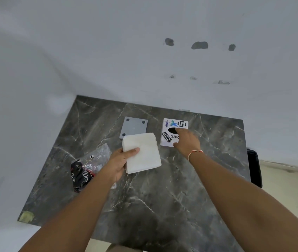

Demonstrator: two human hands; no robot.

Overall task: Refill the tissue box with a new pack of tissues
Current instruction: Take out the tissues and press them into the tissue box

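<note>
Table [162, 206]: dark marbled top, set against a pale wall; carries everything below.
Wrapper [87, 167]: empty clear and black printed plastic pack, lying crumpled at the near left, just beside the left wrist.
Left hand [121, 163]: closed on the tissue stack, thumb over its near-left top, fingers hidden beneath.
Tissue stack [141, 153]: white, square, unwrapped; held flat, apparently just above the table, its far edge overlapping the grey plate.
Right hand [187, 140]: fingers loosely spread, resting on top of the tissue box; a fingertip at the edge of the dark oval opening, thumb by the near edge. Grips nothing that shows.
Tissue box [170, 138]: white, stickered, roughly square, opening facing up; to the right of the stack and slightly farther, with a narrow strip of table between them.
Grey plate [134, 127]: flat square with dark round pads at its corners, probably the box's removed base; left of the box.
Key relation: the box is under the right hand; the stack must travel rightward to reach it.
</note>
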